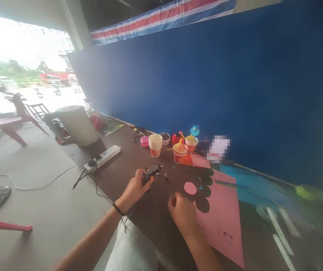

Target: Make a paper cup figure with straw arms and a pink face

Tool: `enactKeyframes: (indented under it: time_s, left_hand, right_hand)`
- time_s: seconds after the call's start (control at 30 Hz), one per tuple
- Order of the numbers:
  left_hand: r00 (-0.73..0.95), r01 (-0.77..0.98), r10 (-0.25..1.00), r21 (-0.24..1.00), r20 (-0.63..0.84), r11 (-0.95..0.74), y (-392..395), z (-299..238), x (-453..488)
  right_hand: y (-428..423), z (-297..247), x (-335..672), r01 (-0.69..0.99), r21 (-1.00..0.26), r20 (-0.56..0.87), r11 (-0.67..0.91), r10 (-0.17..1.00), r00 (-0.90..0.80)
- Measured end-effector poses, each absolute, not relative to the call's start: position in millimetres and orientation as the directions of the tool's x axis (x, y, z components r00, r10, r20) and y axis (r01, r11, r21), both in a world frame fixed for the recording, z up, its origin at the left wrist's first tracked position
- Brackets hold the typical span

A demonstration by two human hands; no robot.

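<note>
My left hand (135, 187) is closed around a black hot glue gun (150, 172) with an orange trigger, its nozzle pointing right. In my right hand (181, 210) is a thin dark stick (167, 182), pinched near its lower end; the upper end looks shiny and stands close to the nozzle without touching it. What kind of stick it is I cannot make out. Right of the stick lie a pink paper disc (190, 188) and several dark green scalloped pieces (202, 204), partly over a pink paper sheet (226, 210). My right forearm covers part of that sheet.
A stack of paper cups (155, 145) and two decorated cups (180, 151) stand at the back, beside a pink tub (144, 142). A white power strip (104, 158) with a black cord lies left. White rolls (280, 229) lie right. A blue partition (195, 82) borders the table.
</note>
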State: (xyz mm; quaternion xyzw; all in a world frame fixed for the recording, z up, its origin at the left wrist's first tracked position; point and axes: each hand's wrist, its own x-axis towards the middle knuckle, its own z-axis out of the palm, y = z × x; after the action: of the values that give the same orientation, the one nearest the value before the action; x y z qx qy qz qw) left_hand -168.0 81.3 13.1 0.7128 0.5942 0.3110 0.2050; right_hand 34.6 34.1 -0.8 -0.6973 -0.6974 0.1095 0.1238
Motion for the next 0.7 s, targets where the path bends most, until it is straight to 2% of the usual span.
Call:
enactKeyframes:
  time_s: [0.23, 0.4, 0.53, 0.63, 0.7]
  left_hand:
    - [0.167, 0.733, 0.959, 0.621, 0.23, -0.277, 97, 9, -148]
    - [0.201, 0.758, 0.953, 0.581, 0.225, -0.297, 102, 8, -141]
    - [0.216, 0.767, 0.951, 0.564, 0.22, -0.305, 102, 5, -150]
    - [0.207, 0.792, 0.955, 0.536, 0.212, -0.291, 103, 0, -154]
    - [0.21, 0.797, 0.955, 0.529, 0.21, -0.292, 104, -3, -154]
  right_hand:
    - [35, 11, 58, 0.948, -0.306, 0.046, -0.087, 0.993, 0.106]
    - [10, 20, 106, 0.921, -0.344, 0.095, -0.181, 0.969, 0.226]
    - [-53, 19, 187, 0.867, -0.34, 0.099, -0.365, 0.902, 0.419]
    - [-95, 7, 242, 0.781, -0.229, 0.093, -0.581, 0.786, 0.611]
    - [-113, -2, 265, 0.754, -0.175, 0.063, -0.634, 0.757, 0.651]
